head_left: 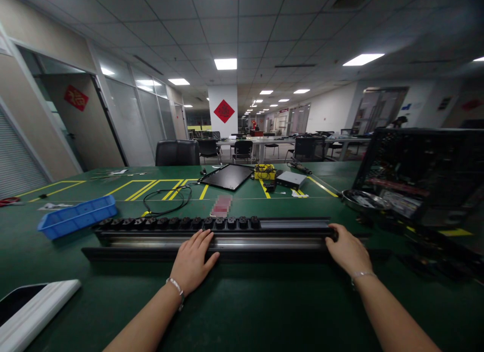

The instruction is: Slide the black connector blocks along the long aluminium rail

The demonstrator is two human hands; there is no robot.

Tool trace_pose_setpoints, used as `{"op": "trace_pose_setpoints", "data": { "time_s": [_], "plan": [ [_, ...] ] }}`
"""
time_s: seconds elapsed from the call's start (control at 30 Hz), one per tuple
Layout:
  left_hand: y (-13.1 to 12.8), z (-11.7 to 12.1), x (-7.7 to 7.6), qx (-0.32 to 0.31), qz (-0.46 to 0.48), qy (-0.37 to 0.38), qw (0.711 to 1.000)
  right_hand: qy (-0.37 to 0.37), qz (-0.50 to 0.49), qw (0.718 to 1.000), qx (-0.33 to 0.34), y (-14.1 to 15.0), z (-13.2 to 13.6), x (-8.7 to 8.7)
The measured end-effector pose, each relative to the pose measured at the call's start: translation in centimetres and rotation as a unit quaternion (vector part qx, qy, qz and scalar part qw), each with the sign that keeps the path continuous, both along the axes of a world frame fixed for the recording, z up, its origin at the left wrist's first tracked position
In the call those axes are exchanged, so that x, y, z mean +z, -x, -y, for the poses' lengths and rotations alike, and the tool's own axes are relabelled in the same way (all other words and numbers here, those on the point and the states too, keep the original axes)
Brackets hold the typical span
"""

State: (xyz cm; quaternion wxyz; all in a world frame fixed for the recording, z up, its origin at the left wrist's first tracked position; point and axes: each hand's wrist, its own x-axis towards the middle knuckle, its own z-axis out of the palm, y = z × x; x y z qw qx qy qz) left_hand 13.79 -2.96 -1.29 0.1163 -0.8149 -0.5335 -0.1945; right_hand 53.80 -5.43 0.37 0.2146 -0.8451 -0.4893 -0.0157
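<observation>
A long black metal rail [264, 242] with a silvery channel lies across the green table in front of me. Along its far edge runs a row of small black socket-like modules [173, 222], filling the left and middle part. To their right the slot [295, 224] holds none. My left hand [192, 258] rests on the middle of the rail, fingers stretched out and thumb apart, gripping nothing. At the right end of the slot, my right hand [348, 250] pinches a small black piece [334, 234], mostly covered by the fingers.
A blue plastic bin [77, 217] stands left of the rail. Beyond lie a black cable loop [168, 200], a dark flat panel [228, 176] and a silver box [291, 179]. To the right are a metal bowl [365, 199] and an open computer case [423, 175]. A white-framed object [56, 311] is near left.
</observation>
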Motion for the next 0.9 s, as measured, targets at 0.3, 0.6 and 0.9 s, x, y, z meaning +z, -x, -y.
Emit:
{"op": "trace_pose_setpoints", "data": {
  "time_s": [0.3, 0.6, 0.9],
  "plan": [
    [0.1, -0.1, -0.1, -0.002, 0.000, -0.002, 1.000, 0.002, -0.004, 1.000, -0.007, 0.2, 0.1, 0.3],
    [0.0, -0.2, -0.1, 0.003, -0.004, 0.005, 1.000, 0.007, -0.007, 1.000, -0.004, -0.2, 0.0, 0.1],
    [0.1, -0.1, -0.2, -0.001, 0.003, 0.004, 1.000, 0.030, 0.018, 0.999, -0.036, -1.1, 0.1, -0.2]
  ]
}}
